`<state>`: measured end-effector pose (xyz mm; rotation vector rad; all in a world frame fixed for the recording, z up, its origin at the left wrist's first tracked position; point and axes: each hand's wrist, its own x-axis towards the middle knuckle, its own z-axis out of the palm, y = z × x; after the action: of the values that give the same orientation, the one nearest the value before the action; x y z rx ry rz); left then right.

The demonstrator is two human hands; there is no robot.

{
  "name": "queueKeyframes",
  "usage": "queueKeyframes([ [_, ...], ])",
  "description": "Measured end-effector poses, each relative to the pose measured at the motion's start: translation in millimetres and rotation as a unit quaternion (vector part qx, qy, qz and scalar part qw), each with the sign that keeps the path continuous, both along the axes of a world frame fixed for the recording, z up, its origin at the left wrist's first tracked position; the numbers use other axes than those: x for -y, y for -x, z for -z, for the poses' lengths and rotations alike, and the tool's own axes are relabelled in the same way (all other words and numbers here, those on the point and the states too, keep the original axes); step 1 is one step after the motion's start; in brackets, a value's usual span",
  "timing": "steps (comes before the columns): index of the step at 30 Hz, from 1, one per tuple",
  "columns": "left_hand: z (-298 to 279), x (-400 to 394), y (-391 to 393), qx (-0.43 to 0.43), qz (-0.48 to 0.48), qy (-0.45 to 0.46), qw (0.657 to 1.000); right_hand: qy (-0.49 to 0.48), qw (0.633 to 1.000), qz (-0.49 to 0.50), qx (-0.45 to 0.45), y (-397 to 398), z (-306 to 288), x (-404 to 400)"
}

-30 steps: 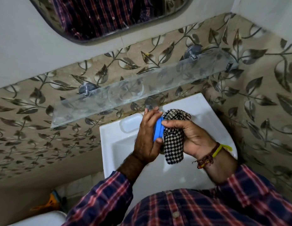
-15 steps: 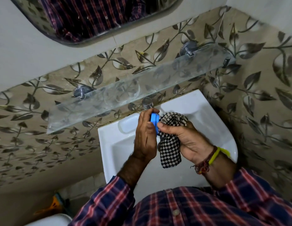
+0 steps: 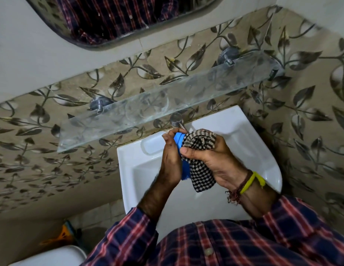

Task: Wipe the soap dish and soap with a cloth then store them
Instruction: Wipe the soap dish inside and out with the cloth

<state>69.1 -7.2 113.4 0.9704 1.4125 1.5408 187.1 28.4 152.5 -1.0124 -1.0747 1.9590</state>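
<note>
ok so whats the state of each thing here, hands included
left hand: holds the blue soap dish
right hand: grips the checked cloth
soap dish: held on edge over the sink, cloth against it
cloth: bunched, tail hanging down
glass shelf: bare, smeared with ring marks
sink: white, tap not visibly running

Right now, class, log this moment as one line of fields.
stage: wiping | left hand: holds blue soap dish | right hand: presses checked cloth on dish | place: over white washbasin | stored: no
</note>
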Motion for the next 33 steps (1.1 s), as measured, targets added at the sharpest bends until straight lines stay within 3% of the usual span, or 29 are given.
queueKeyframes([
  [6, -30, -16, 5, 0.065, -0.051, 0.026, 0.996, -0.053, 0.998, -0.033, 0.025, -3, 6, 11],
  [12, -21, -6, -4, 0.128, -0.034, 0.058, 0.99, -0.075, 0.997, -0.012, 0.016, -3, 5, 7],
  [15, -35, -13, 0, 0.135, -0.074, 0.045, 0.987, -0.086, 0.993, -0.06, 0.054, -9, 11, 16],
  [27, -36, -12, -7, 0.178, -0.11, 0.079, 0.975, -0.083, 0.992, -0.067, 0.065, -3, 8, 11],
  [33, -41, -12, 5, 0.209, -0.087, 0.084, 0.97, -0.129, 0.98, -0.128, 0.085, -9, 16, 12],
])
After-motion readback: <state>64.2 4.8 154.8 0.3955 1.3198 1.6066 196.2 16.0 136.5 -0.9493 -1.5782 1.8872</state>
